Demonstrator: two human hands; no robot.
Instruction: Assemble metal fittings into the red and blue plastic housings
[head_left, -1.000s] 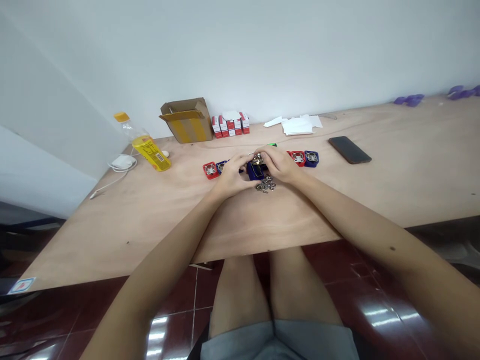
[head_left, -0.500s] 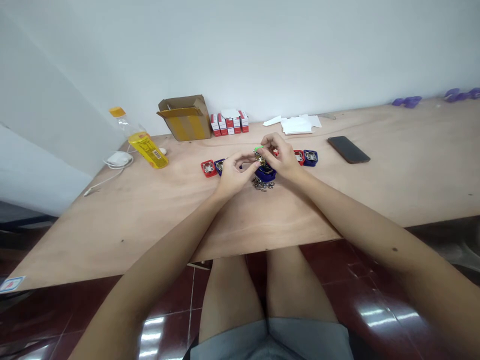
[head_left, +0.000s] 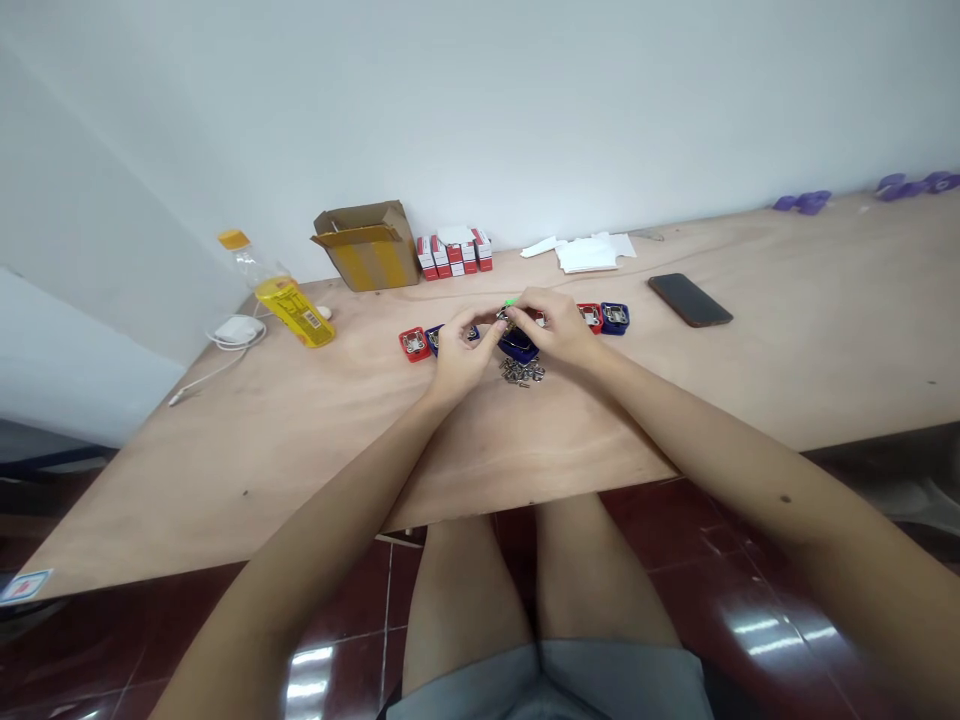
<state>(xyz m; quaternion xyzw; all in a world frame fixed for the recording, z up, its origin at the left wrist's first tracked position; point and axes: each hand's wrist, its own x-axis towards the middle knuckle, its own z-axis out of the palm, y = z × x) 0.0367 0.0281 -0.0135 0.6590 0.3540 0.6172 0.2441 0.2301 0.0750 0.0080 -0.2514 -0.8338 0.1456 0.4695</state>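
My left hand (head_left: 463,348) and my right hand (head_left: 553,322) meet above the table, both with fingers closed. Between the fingertips is a small shiny metal part (head_left: 510,318), mostly covered by them. A bright green piece (head_left: 510,301) shows just over it; what it belongs to is hidden. Right below the hands sits a blue case (head_left: 518,346) with metal inside. A pile of small metal screw-like pieces (head_left: 522,371) lies in front of that case. Beside my left hand is a red case (head_left: 413,344) with a metal fitting, and beyond my right hand another blue case (head_left: 615,318).
Along the wall stand an open cardboard box (head_left: 367,250), several small red-and-white boxes (head_left: 454,254) and white papers (head_left: 589,253). A yellow-labelled bottle (head_left: 296,312) and a white charger (head_left: 238,330) are at left. A phone (head_left: 688,300) and purple objects (head_left: 806,203) lie at right.
My right hand's raised fingers have lowered and closed in over the metal part. Less of the part and the green piece shows. The whole view has shifted slightly.
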